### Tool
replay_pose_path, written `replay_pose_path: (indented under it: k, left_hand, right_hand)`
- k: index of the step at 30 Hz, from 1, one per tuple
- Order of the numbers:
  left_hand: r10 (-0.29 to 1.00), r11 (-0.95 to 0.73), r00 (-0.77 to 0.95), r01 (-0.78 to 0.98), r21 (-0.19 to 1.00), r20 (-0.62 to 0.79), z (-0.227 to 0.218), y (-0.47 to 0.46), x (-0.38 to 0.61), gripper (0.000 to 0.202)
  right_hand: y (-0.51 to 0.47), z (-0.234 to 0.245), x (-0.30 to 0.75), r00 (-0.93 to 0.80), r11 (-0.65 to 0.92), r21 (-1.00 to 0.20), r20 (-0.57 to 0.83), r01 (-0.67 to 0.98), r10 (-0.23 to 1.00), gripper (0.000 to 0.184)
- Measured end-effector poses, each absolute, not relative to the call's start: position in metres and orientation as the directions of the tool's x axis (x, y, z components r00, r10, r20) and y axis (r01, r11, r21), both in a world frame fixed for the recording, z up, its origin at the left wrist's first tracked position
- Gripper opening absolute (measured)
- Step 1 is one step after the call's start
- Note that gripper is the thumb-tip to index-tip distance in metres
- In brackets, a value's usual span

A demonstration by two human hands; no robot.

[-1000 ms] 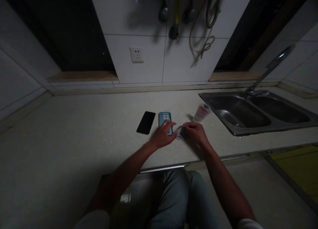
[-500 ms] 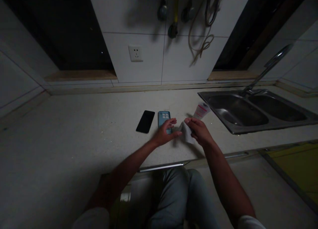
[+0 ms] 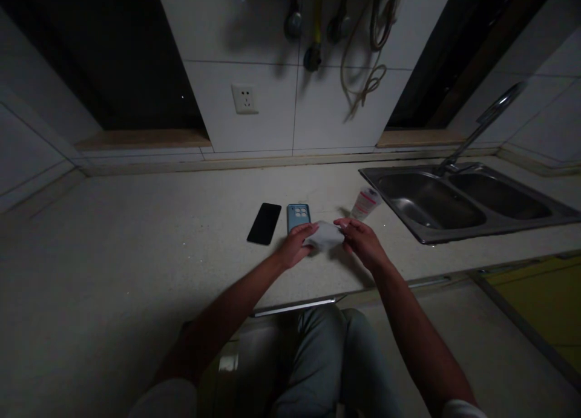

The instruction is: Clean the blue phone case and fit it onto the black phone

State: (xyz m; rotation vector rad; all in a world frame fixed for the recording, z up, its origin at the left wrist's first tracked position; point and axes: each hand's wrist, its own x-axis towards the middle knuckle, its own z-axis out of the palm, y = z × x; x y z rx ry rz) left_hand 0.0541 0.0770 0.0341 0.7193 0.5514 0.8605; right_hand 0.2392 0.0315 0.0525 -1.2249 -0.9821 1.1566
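A small white wipe or tissue (image 3: 324, 236) is stretched between my two hands just above the pale countertop (image 3: 136, 236). My left hand (image 3: 295, 245) pinches its left edge and my right hand (image 3: 361, 242) pinches its right edge. Directly behind my left hand lies a blue phone case (image 3: 298, 215), camera holes up, partly hidden by my fingers. A black phone (image 3: 264, 222) lies face down to the left of the case. A small white tube with a red label (image 3: 364, 203) lies behind my right hand, near the sink.
A steel double sink (image 3: 458, 203) with a tap (image 3: 481, 124) fills the right of the counter. A wall socket (image 3: 245, 98) and hanging hoses (image 3: 363, 49) are on the tiled wall behind. My knees are under the counter's front edge.
My right hand lifted the white wipe off the counter; my left hand then took its other edge, and the wipe is spread flat between both hands.
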Motion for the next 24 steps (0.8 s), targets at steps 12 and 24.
replay_pose_path:
  k: [12,24]
  left_hand:
    - [0.77,0.604,0.581,-0.533,0.593,-0.263,0.036,0.082,0.05,0.024]
    - [0.801,0.537,0.521,-0.412,0.736,-0.293,0.024,0.085,0.052,0.037]
  right_hand:
    - [0.076,0.009,0.308,0.571,0.087,-0.947,0.257,0.308,0.78,0.06]
    - [0.081,0.048,0.274,0.477,0.287,-0.909,0.115,-0.304,0.871,0.045]
